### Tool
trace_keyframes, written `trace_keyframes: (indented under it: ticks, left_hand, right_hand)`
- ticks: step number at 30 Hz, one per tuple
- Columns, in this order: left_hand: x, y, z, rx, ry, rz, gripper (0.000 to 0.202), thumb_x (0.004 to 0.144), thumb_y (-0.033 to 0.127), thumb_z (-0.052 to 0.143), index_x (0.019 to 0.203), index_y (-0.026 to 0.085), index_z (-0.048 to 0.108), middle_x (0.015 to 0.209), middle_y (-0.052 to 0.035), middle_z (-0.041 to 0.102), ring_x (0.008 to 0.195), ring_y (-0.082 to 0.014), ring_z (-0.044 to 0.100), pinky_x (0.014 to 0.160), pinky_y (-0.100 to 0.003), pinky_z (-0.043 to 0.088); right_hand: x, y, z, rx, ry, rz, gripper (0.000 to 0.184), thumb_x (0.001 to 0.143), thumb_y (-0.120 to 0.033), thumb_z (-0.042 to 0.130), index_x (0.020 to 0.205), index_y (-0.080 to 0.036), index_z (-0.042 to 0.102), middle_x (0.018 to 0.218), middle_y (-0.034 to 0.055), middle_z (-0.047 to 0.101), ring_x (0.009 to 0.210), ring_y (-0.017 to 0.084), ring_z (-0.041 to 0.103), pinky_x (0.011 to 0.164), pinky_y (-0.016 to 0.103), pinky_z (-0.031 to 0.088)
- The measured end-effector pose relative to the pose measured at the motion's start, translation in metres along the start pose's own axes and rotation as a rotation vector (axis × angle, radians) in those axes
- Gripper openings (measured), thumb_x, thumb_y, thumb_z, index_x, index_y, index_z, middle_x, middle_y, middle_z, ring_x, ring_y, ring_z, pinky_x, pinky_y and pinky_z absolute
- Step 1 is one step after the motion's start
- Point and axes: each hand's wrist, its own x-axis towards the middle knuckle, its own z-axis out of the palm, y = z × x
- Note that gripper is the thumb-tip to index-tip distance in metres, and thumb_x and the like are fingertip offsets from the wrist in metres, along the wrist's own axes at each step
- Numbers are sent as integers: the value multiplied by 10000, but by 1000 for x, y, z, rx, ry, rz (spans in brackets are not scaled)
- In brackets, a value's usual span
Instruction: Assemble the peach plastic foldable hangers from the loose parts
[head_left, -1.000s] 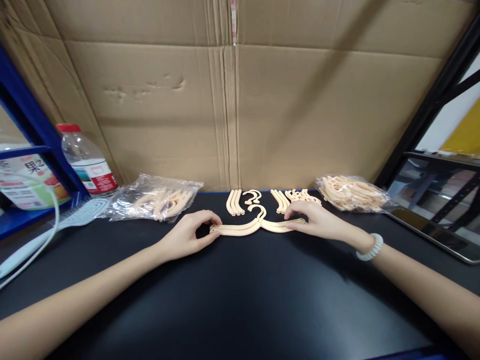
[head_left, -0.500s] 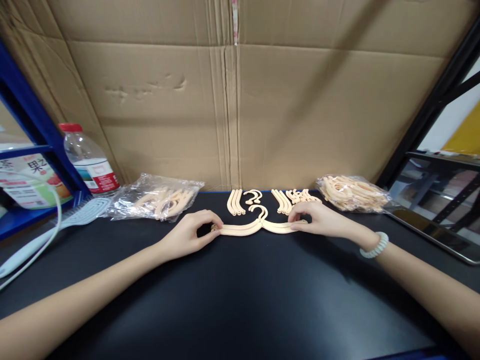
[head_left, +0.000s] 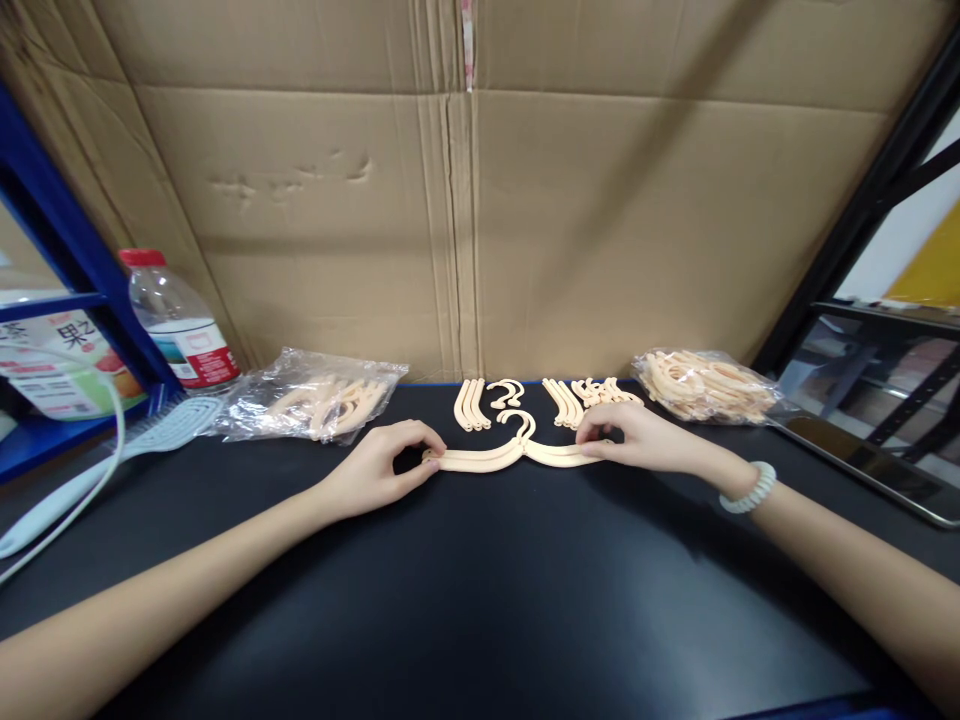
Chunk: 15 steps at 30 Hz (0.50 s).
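Beige hangers, two side by side with hooks pointing away from the person, lie on the black surface between both hands. Left hand: grip narrow, thumb and fingers holding the left ends. Right hand: grip narrow on the right ends, contact partly hidden by the hand.

Possible faults, as judged from where I stand:
1. Separation at the hook joints, caused by uneven outward pull or by lifting one end first. Joint seating is too small to verify.
2. Misalignment of the two hangers, caused by one sliding against the other under a fingertip hold.
3. Disturbed parts, caused by forward travel: the left row of hanger arms, loose hooks and right row of hanger arms lie just beyond. The right knuckles are near the hook pile.

Limits: cardboard bounds the rear edge; a plastic bag restricts the far left, another bag the far right. Greatest room for moving: toward the person.
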Motion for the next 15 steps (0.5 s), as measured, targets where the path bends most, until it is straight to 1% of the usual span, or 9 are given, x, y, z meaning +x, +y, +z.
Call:
trace_keyframes:
  ticks: [2,4,7,10,13,15]
  left_hand:
    - [1,2,-1,-2,10,-25,163,871,296,524,927,193,637,925,-48,682,845,-189,621,788,-310,490]
    - [1,4,-3,-6,34,-58,185,877,304,507,929,189,642,933,-51,688,853,-196,624,775,-307,488]
    - [2,5,-6,-20,83,-134,244,894,333,463,885,182,654,887,-53,697,830,-208,633,731,-305,484]
    - [2,4,-8,-24,115,-187,270,884,330,442,789,185,649,797,-34,697,771,-204,634,700,-298,473]
    - [1,1,-9,2,128,-186,253,849,288,441,713,187,629,728,-16,688,718,-190,625,679,-286,460]
    - [1,0,-8,16,131,-181,240,828,273,447,698,187,629,712,-10,689,705,-184,623,677,-280,459]
  right_hand:
    - [0,3,-1,-7,27,-17,251,910,-367,502,876,-182,669,873,64,692,788,201,615,727,327,465]
    - [0,7,-2,-14,61,0,281,930,-368,462,905,-183,672,894,67,694,804,206,612,737,333,459]
    - [0,11,-6,-26,75,61,282,911,-379,479,890,-185,683,861,62,697,756,199,608,684,324,457]
    - [-2,13,-12,-4,29,106,253,863,-382,533,861,-181,686,842,61,699,724,194,614,651,317,463]
    - [-4,14,-17,30,-55,132,233,817,-390,592,867,-180,681,869,64,697,760,199,628,675,319,480]
    - [-5,14,-18,37,-97,134,263,789,-416,636,892,-177,678,904,69,689,789,200,624,692,318,487]
